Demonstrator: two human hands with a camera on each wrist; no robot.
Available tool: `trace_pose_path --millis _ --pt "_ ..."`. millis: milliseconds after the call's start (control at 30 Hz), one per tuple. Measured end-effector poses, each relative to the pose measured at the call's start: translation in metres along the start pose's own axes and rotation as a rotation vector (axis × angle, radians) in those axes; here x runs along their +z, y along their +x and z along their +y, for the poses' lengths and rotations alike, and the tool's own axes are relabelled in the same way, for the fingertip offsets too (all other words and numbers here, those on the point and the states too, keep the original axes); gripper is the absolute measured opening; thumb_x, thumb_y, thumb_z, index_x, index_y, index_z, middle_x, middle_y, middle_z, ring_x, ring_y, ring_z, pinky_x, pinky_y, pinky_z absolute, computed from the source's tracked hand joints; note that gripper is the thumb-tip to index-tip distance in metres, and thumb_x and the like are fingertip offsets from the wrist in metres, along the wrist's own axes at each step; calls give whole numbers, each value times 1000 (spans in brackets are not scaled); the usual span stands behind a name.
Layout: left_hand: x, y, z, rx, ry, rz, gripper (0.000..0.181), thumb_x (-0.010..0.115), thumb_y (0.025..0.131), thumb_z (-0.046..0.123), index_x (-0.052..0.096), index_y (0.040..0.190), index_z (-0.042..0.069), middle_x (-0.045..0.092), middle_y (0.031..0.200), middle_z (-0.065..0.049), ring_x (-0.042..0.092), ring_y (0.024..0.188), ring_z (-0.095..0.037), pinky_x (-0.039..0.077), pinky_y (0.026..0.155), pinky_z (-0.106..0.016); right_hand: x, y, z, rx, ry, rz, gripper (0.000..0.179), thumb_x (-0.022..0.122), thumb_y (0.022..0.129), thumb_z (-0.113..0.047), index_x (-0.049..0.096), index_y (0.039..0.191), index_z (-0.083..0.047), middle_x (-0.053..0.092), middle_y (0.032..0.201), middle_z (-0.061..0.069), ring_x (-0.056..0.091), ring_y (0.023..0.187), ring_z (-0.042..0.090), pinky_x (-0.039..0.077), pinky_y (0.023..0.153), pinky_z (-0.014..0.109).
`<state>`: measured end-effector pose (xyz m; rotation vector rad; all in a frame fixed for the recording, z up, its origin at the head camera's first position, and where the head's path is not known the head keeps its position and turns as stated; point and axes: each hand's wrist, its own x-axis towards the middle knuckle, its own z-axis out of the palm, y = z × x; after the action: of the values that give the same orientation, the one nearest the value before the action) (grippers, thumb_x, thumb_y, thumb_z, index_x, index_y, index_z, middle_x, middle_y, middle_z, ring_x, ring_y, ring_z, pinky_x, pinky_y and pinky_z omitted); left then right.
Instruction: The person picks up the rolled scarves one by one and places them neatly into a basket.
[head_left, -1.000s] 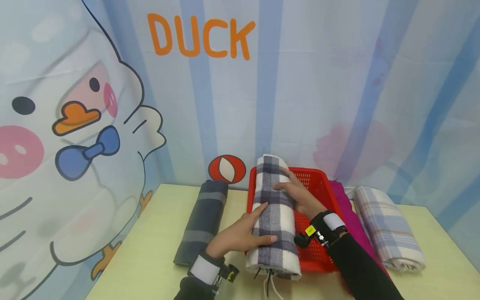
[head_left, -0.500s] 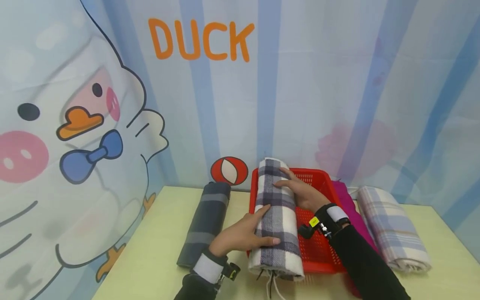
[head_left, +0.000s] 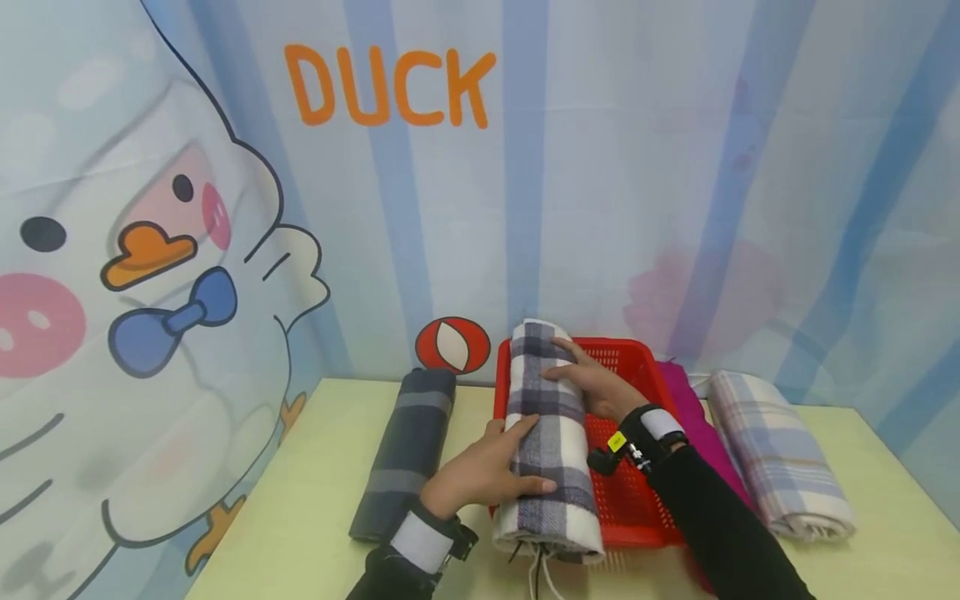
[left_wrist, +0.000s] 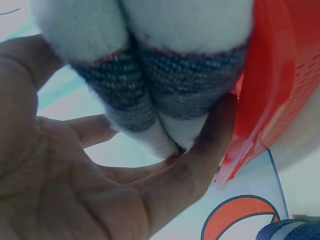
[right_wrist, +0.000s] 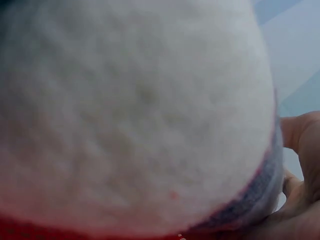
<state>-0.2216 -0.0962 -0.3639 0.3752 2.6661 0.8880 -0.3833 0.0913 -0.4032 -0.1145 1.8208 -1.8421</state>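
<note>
A rolled plaid scarf [head_left: 551,446], white with grey-purple checks, lies lengthwise over the left part of a red plastic basket [head_left: 637,508]. Its near end shows a fringe of loose strings. My left hand [head_left: 483,471] grips the roll's near left side, thumb on top; in the left wrist view, the fingers [left_wrist: 172,187] of this hand curl beneath the cloth beside the basket's red wall. Farther along, my right hand [head_left: 600,387] holds the right side, with its other fingers partly hidden. White cloth [right_wrist: 140,115] fills most of the right wrist view.
On the table [head_left: 285,500], a dark grey striped roll [head_left: 405,454] lies left of the basket. Magenta cloth [head_left: 693,417] sits along the basket's right side, partly behind my right forearm. A pale blue-and-white plaid roll [head_left: 780,458] lies farther right. A printed curtain [head_left: 600,208] hangs behind.
The head view shifts slightly. Both hands keep their hold on the plaid scarf, which stays in about the same place over the basket.
</note>
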Motion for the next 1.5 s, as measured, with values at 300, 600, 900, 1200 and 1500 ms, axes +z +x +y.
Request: trace_pose_path --millis 300,600,900,1200,1500 --pt "1 0 0 -5 30 42 88 76 85 44 32 156 14 28 155 -28 51 130 -39 48 102 -52 9 4 1 -21 -45 35 78 61 95 -10 19 158 -33 20 160 16 41 130 35 49 92 43" --pt "4 2 -1 45 68 71 87 78 84 41 36 153 8 14 163 -21 51 132 -38 47 106 -50 10 7 4 -24 -87 74 79 61 94 -6 21 158 -29 12 164 15 37 133 36 45 96 46" --pt "6 6 5 38 128 69 83 77 85 38 38 153 11 19 162 -22 48 132 -44 47 104 -52 9 7 6 -39 -108 106 79 63 93 -5 25 157 -30 5 166 13 27 142 40 35 112 59" --pt "8 8 10 -3 174 62 79 78 84 38 41 152 20 20 162 -18 45 135 -45 49 100 -56 8 6 7 -24 -125 104 79 63 93 -6 24 157 -31 5 166 13 25 143 41 31 114 62" --pt "10 12 13 -6 257 81 72 77 84 39 46 149 28 29 160 -13 43 134 -42 51 93 -57 6 8 9 -19 -169 93 81 62 94 -5 20 158 -30 7 165 18 23 144 43 27 115 67"
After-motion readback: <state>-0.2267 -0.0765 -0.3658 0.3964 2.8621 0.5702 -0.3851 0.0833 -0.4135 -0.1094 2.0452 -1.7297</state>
